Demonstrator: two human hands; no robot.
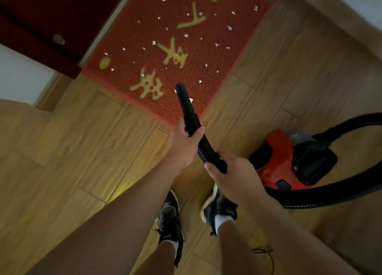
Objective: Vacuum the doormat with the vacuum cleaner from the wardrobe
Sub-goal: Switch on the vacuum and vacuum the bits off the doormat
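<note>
A red doormat (186,72) with yellow characters lies on the wooden floor, strewn with several small white scraps (154,42). The black nozzle (185,100) of the vacuum hose points down at the mat's near corner, its tip over the mat. My left hand (184,144) grips the hose just behind the nozzle. My right hand (231,173) grips the ribbed hose (206,146) lower down. The red and black vacuum cleaner body (289,161) sits on the floor to the right, its hose looping off the right edge and back.
A dark red door (47,18) borders the mat at the upper left, beside a white wall (20,76). My two feet in dark shoes (171,215) stand on the wooden floor (82,150) below the hands. A thin black cord (266,254) lies by the right foot.
</note>
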